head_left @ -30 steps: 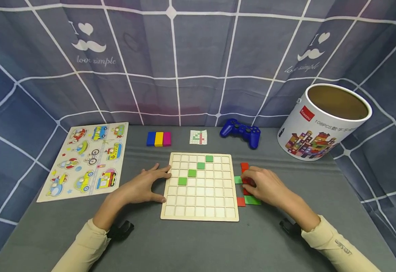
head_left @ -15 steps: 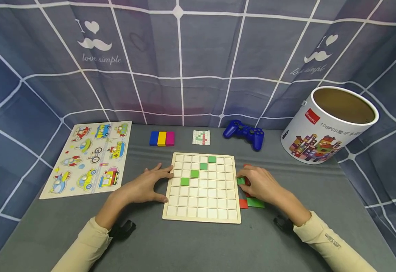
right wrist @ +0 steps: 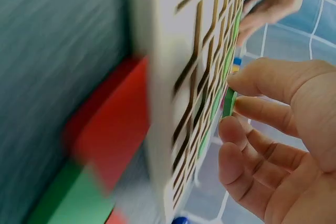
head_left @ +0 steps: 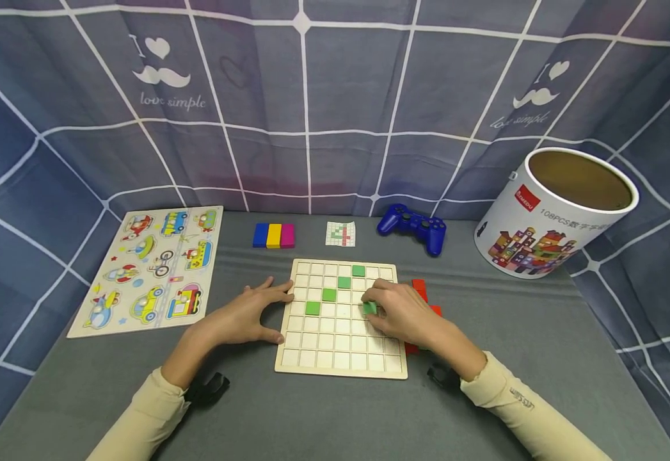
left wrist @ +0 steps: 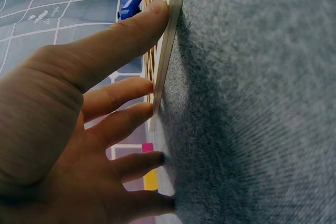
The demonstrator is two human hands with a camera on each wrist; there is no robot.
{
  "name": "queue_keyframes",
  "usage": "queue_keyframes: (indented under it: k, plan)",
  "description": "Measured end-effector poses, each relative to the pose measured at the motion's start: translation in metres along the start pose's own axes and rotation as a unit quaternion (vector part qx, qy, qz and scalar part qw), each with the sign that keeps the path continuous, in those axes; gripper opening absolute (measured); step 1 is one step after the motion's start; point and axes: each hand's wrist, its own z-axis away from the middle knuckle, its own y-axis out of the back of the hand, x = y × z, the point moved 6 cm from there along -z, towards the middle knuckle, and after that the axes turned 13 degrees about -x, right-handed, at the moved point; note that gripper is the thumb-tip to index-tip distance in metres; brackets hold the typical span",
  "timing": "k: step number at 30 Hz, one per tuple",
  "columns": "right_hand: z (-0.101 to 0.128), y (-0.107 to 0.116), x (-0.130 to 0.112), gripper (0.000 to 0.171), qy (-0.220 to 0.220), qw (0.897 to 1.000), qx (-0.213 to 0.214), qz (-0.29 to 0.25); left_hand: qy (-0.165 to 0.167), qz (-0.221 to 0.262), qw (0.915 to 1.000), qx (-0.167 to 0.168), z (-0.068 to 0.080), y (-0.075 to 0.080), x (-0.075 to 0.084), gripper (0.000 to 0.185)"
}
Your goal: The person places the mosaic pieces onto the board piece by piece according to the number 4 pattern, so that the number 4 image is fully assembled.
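A wooden grid board (head_left: 340, 346) lies on the grey cloth, with several green tiles set in a diagonal line of its cells, one of them a green tile (head_left: 313, 308). My left hand (head_left: 241, 319) touches the board's left edge with spread, fairly straight fingers; in the left wrist view the thumb (left wrist: 121, 45) rests on the rim. Over the right half of the board, my right hand (head_left: 406, 312) pinches a green square tile (right wrist: 229, 102) between thumb and fingers. Red tiles (head_left: 420, 289) lie beside the board's right edge, partly hidden by that hand.
Behind the board are a small pattern card (head_left: 340, 234), blue, yellow and magenta blocks (head_left: 274, 235) and a blue game controller (head_left: 412, 229). A picture puzzle board (head_left: 150, 269) lies at left. A large white bucket (head_left: 548, 218) stands back right, before a checked curtain (head_left: 346, 160).
My right hand has picked up a green tile from the pieces at the right and carried it left over the board. My left hand has stayed at the board's left edge.
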Motion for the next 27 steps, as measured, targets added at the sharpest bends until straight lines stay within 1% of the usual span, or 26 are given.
queue_keyframes:
  k: [5,10,13,19,23,27]
  plan:
    - [-0.019,-0.011,-0.022,0.018,0.015,1.000,-0.018,-0.003,0.001,0.001,1.0000,-0.004,0.000,0.001,0.000,0.076]
    - [-0.038,-0.023,-0.043,0.016,0.046,0.998,-0.037,0.003,0.000,0.005,1.0000,-0.006,0.000,0.000,0.000,0.076]
    - [-0.048,-0.028,-0.053,0.015,0.058,0.997,-0.047,0.010,-0.005,0.005,1.0000,-0.003,0.000,0.000,0.000,0.076]
    - [-0.060,-0.036,-0.060,0.014,0.057,0.996,-0.062,0.020,-0.012,0.007,0.9999,0.002,0.000,0.000,0.000,0.076]
    - [-0.066,-0.038,-0.063,0.012,0.060,0.995,-0.074,0.028,-0.010,0.010,0.9999,0.004,0.001,0.000,0.000,0.075]
    - [-0.069,-0.041,-0.068,0.006,0.068,0.993,-0.094,0.025,-0.008,0.012,0.9999,0.004,0.002,0.001,0.000,0.076]
